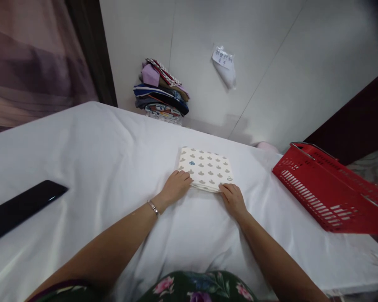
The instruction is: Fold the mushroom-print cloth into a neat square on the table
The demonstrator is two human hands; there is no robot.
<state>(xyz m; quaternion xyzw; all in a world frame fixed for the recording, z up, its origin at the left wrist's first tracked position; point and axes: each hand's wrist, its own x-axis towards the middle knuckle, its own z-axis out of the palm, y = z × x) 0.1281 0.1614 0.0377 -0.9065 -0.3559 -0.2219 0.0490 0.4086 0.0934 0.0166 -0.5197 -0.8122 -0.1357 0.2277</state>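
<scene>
A folded cream cloth (206, 167) with a grey repeating print and a small blue mark lies flat on the white-covered table (113, 155). My left hand (177, 184), with a silver bracelet at the wrist, grips the cloth's near left corner, fingers on top. At the near right corner, my right hand (233, 199) pinches the folded edge. Both thumbs are at or under the near edge and partly hidden.
A red plastic basket (315, 184) stands at the table's right. A black flat object (25, 205) lies at the left. Beyond the far edge is a stack of folded clothes (162, 94). A labelled plastic bag (225, 65) is farther back.
</scene>
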